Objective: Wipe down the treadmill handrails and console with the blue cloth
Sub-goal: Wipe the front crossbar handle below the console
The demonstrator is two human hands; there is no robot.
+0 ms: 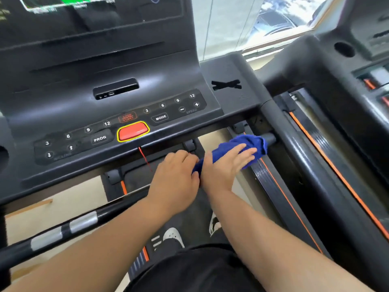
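Observation:
The blue cloth (250, 142) is draped over the right part of the black front handrail bar (84, 222), which runs below the console (105, 85). My right hand (229, 163) lies on the cloth with its fingers fairly straight, pressing it onto the bar. My left hand (174, 175) sits just to the left, fingers curled over the bar, touching the cloth's left end. The bar between the two hands is hidden. To the right of the cloth, the bar meets the right side handrail (294, 148).
The console carries a red stop button (132, 131) and number keys; a thin red safety cord (144, 158) hangs beneath it. A second treadmill (336, 81) stands close on the right. My shoes (172, 234) are on the belt below.

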